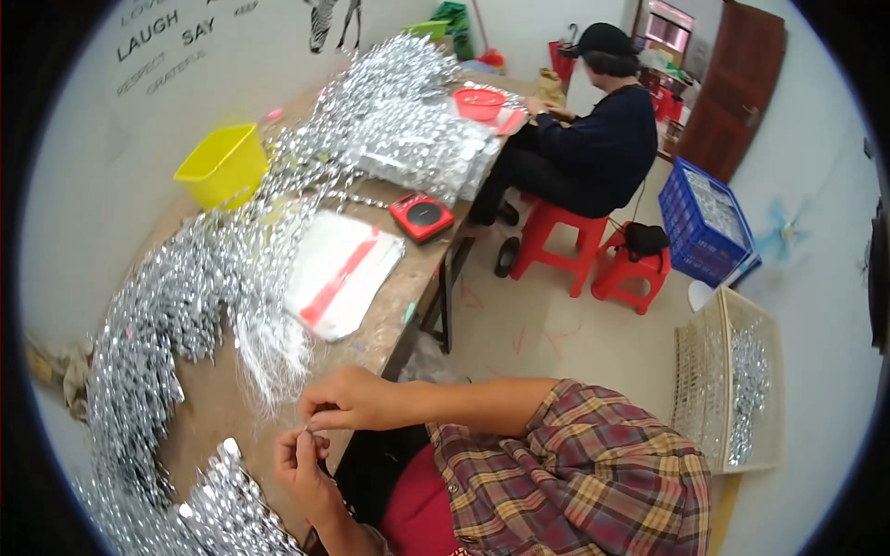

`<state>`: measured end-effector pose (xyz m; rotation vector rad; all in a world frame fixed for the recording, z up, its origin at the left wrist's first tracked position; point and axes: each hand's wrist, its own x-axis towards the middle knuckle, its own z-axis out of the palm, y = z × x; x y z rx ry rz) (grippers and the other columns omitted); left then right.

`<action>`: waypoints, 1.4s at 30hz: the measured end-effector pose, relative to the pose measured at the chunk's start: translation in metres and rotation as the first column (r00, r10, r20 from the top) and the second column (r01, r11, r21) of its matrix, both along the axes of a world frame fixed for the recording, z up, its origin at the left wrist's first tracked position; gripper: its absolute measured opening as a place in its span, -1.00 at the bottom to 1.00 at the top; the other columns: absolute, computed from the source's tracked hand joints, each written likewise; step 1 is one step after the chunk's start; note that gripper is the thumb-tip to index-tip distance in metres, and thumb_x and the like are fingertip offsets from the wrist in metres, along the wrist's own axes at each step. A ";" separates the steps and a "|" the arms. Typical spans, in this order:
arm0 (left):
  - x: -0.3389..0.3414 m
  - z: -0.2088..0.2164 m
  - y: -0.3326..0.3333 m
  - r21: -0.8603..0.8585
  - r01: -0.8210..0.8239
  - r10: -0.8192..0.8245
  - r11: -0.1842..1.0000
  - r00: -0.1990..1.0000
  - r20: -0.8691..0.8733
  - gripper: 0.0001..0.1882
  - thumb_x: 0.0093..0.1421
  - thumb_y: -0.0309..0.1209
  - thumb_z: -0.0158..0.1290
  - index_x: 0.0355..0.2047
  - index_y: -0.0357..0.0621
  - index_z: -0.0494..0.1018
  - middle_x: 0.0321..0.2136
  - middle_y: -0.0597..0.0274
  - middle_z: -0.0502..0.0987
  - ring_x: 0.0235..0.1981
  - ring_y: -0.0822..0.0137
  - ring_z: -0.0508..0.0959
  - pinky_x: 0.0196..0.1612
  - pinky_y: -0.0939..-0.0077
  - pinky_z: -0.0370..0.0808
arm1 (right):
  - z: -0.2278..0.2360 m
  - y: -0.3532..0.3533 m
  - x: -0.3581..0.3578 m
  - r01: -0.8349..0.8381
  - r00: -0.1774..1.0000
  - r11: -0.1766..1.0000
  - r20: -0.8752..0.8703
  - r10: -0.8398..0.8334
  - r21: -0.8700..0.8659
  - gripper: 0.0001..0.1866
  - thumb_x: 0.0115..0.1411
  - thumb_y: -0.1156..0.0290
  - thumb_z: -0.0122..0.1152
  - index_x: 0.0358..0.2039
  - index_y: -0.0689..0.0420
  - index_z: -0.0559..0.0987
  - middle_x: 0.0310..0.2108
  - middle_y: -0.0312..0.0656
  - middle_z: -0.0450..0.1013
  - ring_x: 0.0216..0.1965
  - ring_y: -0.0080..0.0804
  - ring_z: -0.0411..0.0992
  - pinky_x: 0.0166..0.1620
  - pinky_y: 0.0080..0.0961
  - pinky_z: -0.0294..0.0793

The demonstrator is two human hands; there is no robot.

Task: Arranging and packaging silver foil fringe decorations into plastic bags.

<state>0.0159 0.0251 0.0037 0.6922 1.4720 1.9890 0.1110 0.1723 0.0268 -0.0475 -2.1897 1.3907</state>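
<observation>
At the near edge of the wooden table, my right hand (349, 398) and my left hand (302, 466) meet fingertip to fingertip. Both are closed in a pinch; whatever lies between the fingers is too small to make out. Just beyond them, a bundle of thin white threads (278, 357) hangs from silver sequin strands (176, 287), which curve along the table's left side. A smaller pile of silver sequin strands (232, 500) lies nearest my left hand. Farther up are clear plastic bags (338, 269) with a red stripe.
A red digital scale (422, 216) and a yellow bin (224, 167) stand on the table (209, 408). Farther back, a co-worker (603, 139) sits on a red stool (561, 241) beside a red bowl (480, 104). A blue crate (706, 222) and a cream basket (700, 380) are to the right.
</observation>
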 end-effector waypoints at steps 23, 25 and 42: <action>0.033 0.022 -0.008 -0.245 -0.042 -0.062 0.969 0.913 -0.402 -0.88 0.20 -0.43 0.04 -0.35 -0.24 0.46 -0.53 0.33 0.46 -0.56 0.58 0.39 -0.46 0.73 0.34 | -0.021 0.011 0.057 0.442 0.869 0.557 -0.183 -0.459 0.703 -0.91 -0.05 0.36 0.18 -0.51 -0.01 0.45 -0.51 -0.35 0.37 -0.38 -0.39 0.40 -0.22 -0.30 0.20; 0.033 0.022 -0.006 -0.221 -0.053 -0.040 0.974 0.917 -0.398 -0.89 0.19 -0.43 0.05 -0.37 -0.23 0.45 -0.54 0.34 0.45 -0.55 0.58 0.39 -0.47 0.73 0.34 | -0.014 0.015 0.057 0.433 0.900 0.743 -0.205 -0.384 0.510 -0.89 -0.06 0.40 0.21 -0.46 -0.01 0.49 -0.48 -0.32 0.41 -0.35 -0.33 0.42 -0.20 -0.27 0.21; 0.008 0.015 -0.003 -0.310 -0.075 0.010 0.948 0.979 -0.204 -0.88 0.18 -0.47 0.05 -0.31 -0.29 0.48 -0.49 0.28 0.50 -0.49 0.52 0.45 -0.42 0.70 0.40 | -0.016 0.002 0.004 0.253 0.966 0.816 -0.182 -0.183 0.520 -0.90 -0.05 0.42 0.15 -0.46 0.06 0.45 -0.50 -0.22 0.38 -0.37 -0.23 0.40 -0.22 -0.25 0.28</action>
